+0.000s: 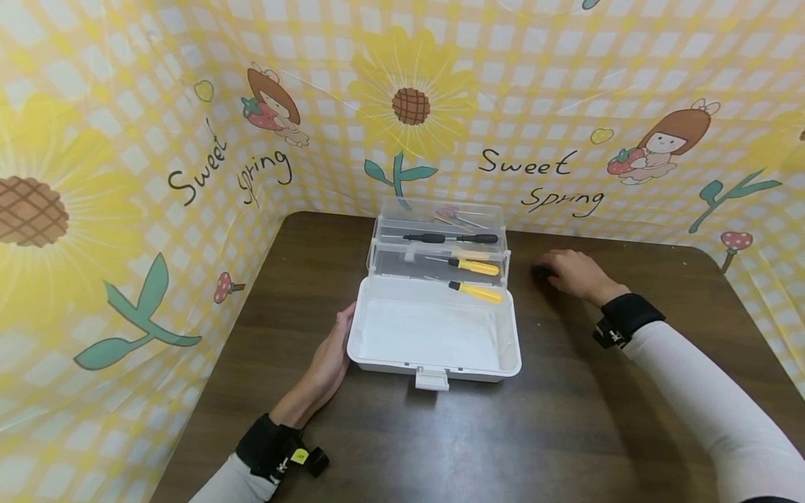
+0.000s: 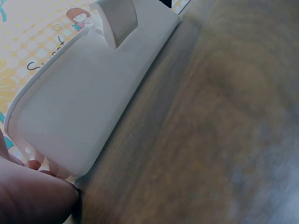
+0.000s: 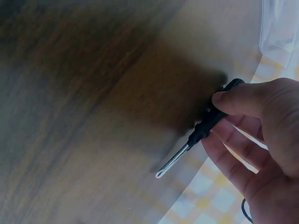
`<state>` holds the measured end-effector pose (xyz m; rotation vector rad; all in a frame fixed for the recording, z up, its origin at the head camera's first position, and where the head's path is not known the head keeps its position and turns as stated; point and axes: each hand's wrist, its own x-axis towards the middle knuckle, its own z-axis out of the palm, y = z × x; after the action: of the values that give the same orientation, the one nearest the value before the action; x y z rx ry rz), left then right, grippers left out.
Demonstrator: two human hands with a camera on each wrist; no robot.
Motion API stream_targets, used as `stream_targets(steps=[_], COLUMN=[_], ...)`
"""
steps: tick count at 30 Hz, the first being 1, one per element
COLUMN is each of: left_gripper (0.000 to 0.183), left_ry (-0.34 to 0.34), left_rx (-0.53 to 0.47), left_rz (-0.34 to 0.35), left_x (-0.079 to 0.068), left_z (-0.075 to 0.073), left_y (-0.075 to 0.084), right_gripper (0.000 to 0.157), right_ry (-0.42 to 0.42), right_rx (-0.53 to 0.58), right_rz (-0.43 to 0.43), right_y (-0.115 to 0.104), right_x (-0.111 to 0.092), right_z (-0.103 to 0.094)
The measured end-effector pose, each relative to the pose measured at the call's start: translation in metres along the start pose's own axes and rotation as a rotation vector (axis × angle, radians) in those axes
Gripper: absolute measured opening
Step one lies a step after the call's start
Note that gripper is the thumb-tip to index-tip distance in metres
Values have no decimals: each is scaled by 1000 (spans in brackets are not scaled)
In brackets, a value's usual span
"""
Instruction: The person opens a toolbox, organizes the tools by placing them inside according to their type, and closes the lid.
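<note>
My left hand rests along the left side of an open white toolbox, fingers stretched out against its wall. In the left wrist view the thumb lies by the box's lower corner, and a few fingertips show past it. To the right of the box, low over the table, my right hand pinches a black-handled screwdriver between thumb and fingers. Its bare metal shaft points away from the hand. From the head view the hand hides most of this screwdriver.
Clear trays stand raised at the back of the toolbox. They carry black-handled screwdrivers, yellow-handled screwdrivers and thin metal pieces. A white latch hangs at the front. Patterned cloth borders the brown table behind and at left.
</note>
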<state>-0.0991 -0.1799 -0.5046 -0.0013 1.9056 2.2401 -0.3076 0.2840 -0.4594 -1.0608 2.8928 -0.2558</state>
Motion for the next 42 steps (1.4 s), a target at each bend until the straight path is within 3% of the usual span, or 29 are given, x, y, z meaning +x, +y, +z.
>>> stream_targets(steps=[15, 18, 24, 27, 31, 42], left_gripper=[72, 76, 75, 71, 68, 73], left_ry=[-3, 1, 8, 3, 0, 0], left_rx=[-6, -6, 0, 3, 8, -3], left_rz=[2, 1, 0, 7, 7, -7], left_x=[0, 0, 0, 0, 0, 0], left_z=[1, 2, 0, 0, -1, 0], left_y=[1, 0, 1, 2, 3, 0], right_gripper=[34, 34, 37, 53, 63, 60], right_ry=[-1, 20, 53, 32, 12, 86], right_rx=[-24, -21, 131, 181, 177, 117], right_rz=[-23, 68, 416, 530, 589, 653], right_y=[-3, -7, -19, -22, -24, -24], right_x=[-10, -14, -22, -25, -24, -14], right_z=[-3, -11, -31, -33, -26, 0])
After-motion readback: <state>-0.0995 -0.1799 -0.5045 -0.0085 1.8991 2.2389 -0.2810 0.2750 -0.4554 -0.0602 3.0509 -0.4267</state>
